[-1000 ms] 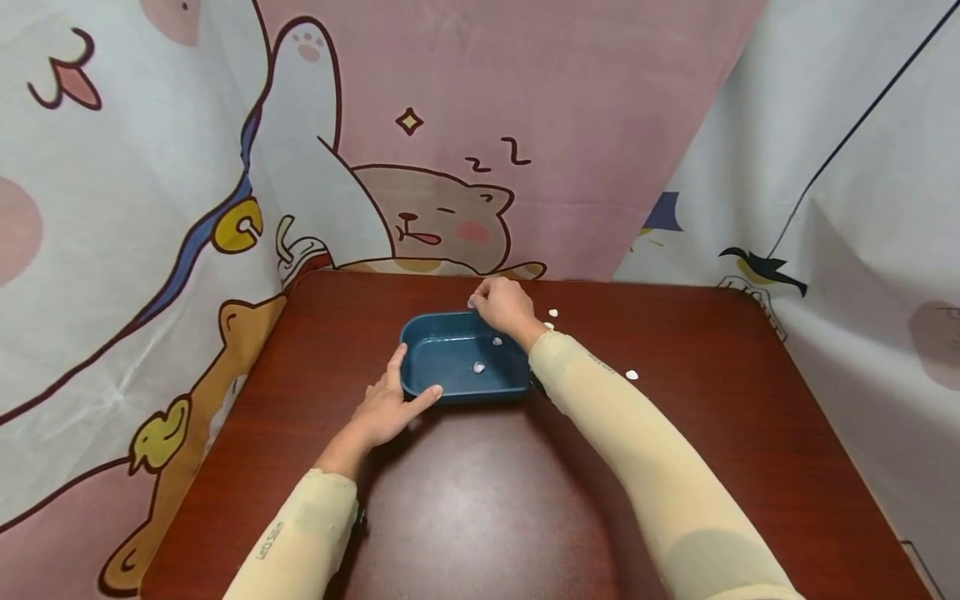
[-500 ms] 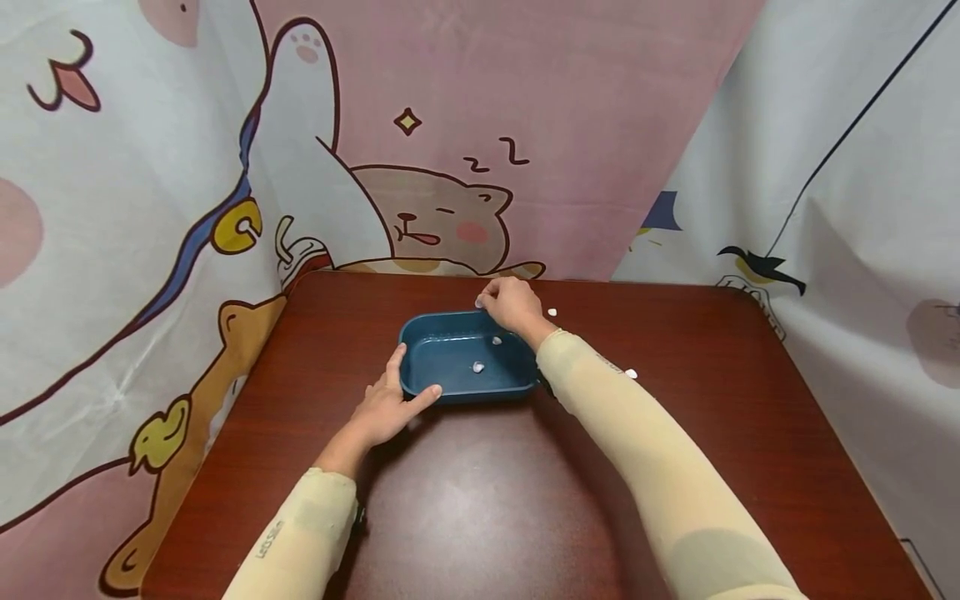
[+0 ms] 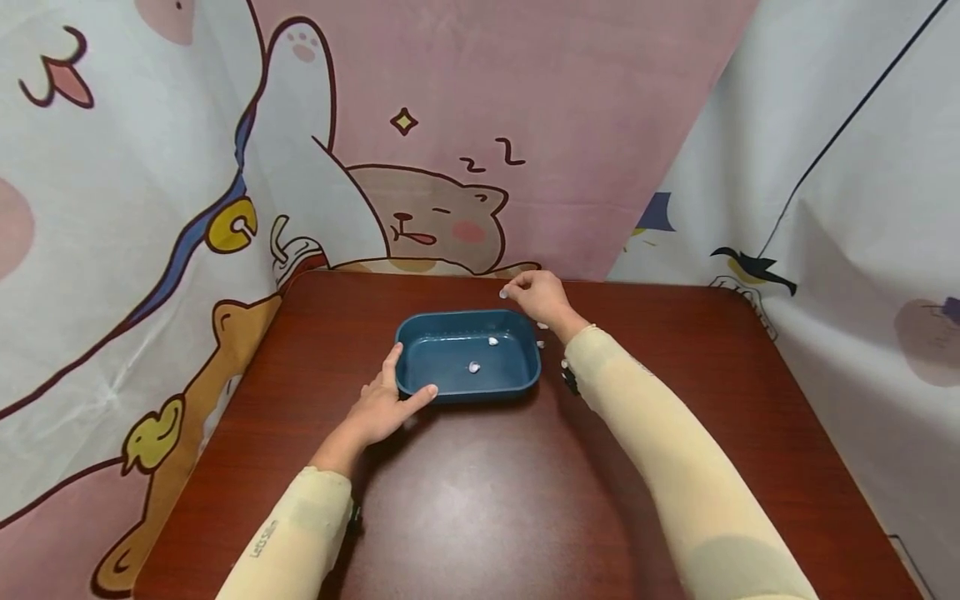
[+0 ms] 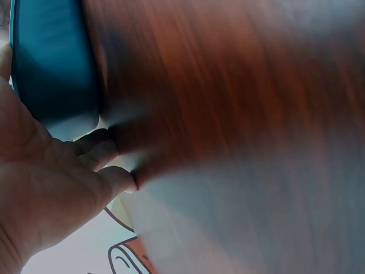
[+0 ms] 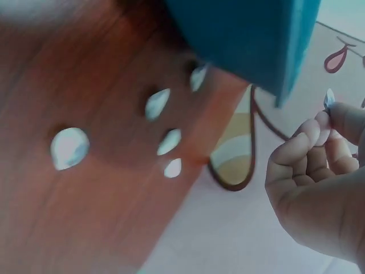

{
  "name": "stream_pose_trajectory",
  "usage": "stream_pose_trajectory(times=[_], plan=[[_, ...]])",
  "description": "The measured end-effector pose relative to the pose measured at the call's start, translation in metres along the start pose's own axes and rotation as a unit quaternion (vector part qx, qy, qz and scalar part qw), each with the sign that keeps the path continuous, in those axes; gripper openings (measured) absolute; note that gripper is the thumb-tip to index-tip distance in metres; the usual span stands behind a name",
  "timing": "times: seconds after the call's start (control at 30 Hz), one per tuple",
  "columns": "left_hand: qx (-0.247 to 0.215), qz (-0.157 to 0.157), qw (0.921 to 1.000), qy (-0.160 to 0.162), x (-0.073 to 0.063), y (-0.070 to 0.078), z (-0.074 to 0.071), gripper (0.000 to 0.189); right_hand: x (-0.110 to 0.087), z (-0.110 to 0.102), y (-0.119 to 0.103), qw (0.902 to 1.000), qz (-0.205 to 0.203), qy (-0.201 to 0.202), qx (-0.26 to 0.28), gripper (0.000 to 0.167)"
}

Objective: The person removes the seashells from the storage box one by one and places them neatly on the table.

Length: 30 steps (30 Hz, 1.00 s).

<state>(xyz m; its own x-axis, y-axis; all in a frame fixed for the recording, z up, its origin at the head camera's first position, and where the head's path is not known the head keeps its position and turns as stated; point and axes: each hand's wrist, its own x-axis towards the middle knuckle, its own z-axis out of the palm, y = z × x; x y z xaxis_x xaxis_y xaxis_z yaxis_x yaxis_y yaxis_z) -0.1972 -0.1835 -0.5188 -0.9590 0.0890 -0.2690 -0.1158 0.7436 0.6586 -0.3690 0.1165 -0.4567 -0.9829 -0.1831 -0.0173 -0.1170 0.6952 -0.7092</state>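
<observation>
A dark blue rectangular tray [image 3: 435, 363] stands on the table. Two small white shells lie inside it, one near the middle [image 3: 474, 367] and one toward the back [image 3: 492, 341]. My left hand [image 3: 378, 410] holds the tray's near left corner, thumb at the front rim and fingers along the left side. Beyond the tray's back right corner, my right hand [image 3: 542, 297] pinches a small pale shell [image 5: 329, 99] between thumb and fingertips, raised above the table. More white shells lie on the table right of the tray, partly hidden by the right arm in the head view.
The reddish-brown wooden table [image 3: 465, 517] ends at the back against a printed cloth [image 3: 570, 150] with cartoon animals. In the right wrist view, one larger loose shell [image 5: 70, 148] lies apart from several others [image 5: 169, 142] beside the tray.
My right hand has moved right, away from the tray's back rim, with the pinched shell. Its forearm has shifted right too, uncovering the tray's right end. The left hand stays at its corner.
</observation>
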Motion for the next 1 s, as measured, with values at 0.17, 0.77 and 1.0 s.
stream_pose_trajectory(times=[0.17,0.77,1.0], plan=[[-0.002,-0.004,1.0000,-0.002,-0.002,-0.006,-0.003,0.115,0.007,0.018,-0.033,0.9994,-0.032,-0.010,-0.001,0.021],[0.003,0.011,0.9999,0.008,-0.017,0.006,0.010,0.115,0.021,0.068,-0.033,0.9774,0.125,-0.105,-0.134,0.032],[0.006,0.008,0.9999,0.010,-0.015,0.003,0.011,0.115,0.039,0.072,-0.028,0.9653,0.193,-0.105,-0.141,0.037]])
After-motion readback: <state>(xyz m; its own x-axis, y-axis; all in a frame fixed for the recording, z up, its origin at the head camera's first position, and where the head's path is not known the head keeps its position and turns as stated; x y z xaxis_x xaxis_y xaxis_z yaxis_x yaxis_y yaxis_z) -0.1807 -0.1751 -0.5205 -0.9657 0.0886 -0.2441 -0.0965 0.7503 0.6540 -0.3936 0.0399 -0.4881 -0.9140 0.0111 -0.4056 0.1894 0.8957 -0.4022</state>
